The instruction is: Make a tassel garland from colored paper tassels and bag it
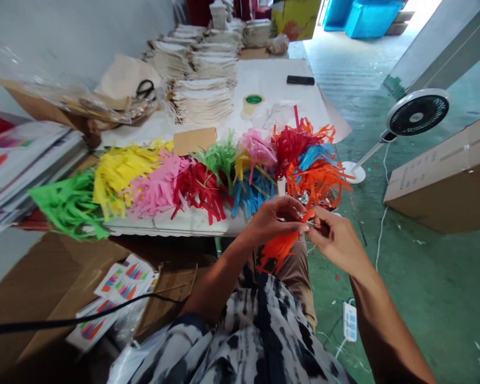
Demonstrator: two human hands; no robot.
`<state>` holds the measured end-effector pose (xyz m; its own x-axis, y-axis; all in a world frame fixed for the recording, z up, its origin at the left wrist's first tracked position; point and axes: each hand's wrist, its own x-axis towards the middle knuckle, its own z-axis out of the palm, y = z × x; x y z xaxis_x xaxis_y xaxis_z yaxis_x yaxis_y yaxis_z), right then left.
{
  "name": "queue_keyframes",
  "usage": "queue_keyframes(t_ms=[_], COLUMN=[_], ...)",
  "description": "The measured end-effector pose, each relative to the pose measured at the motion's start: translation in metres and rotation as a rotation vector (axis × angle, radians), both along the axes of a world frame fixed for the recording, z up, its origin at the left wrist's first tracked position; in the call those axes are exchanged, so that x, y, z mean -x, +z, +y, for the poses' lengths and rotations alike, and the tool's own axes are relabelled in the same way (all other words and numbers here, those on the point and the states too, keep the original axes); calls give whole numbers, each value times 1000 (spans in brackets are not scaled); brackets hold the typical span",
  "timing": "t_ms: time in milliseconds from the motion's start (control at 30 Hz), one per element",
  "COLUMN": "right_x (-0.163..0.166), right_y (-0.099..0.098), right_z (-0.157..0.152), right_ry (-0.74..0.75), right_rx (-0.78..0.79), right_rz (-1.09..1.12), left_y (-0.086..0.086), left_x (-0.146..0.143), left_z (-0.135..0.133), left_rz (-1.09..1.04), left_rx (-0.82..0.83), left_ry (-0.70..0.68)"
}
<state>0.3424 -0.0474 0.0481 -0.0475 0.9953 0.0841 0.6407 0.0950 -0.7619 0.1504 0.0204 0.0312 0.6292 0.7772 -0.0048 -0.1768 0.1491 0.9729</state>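
Note:
Over my lap, at the table's front edge, my left hand (278,218) pinches an orange paper tassel (279,250) near its top, and the fringe hangs below. My right hand (334,233) meets it there, thumb and forefinger closed on the tassel's twisted top end. A thin pale strand shows between the hands. Just beyond lie loose orange tassels (318,178), with a red bunch (294,146) and a blue one (314,156) against them. Leftward along the edge run more tassels: blue (254,192), dark red (200,186), pink (160,184), yellow (124,170) and green (70,205).
Stacked cream bundles (202,101), a tape roll (253,105), a black object (300,80) and scissors (145,89) lie farther back on the table. A fan (416,114), a carton (444,176) and a power strip (349,321) stand right. An open box (56,288) holds printed cards below left.

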Motion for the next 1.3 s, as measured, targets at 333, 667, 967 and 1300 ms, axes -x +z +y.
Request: queue_keyframes(t_ms=[333,667,967,1300], right_x=[4,12,23,15], right_y=[-12,-27,-35,-43], right_z=[2,19,21,16], right_ry=[-76,-222,-362,-378], right_rx=[7,-129,-170,-156], right_rz=[378,526,587,604], left_y=[4,13,4,-24], left_x=[0,-13,-81,-104], left_z=[-4,17,95,94], left_rz=[206,485,964,802], left_rx=[-164,-589,-838,-807], left_ry=[21,197,266,49])
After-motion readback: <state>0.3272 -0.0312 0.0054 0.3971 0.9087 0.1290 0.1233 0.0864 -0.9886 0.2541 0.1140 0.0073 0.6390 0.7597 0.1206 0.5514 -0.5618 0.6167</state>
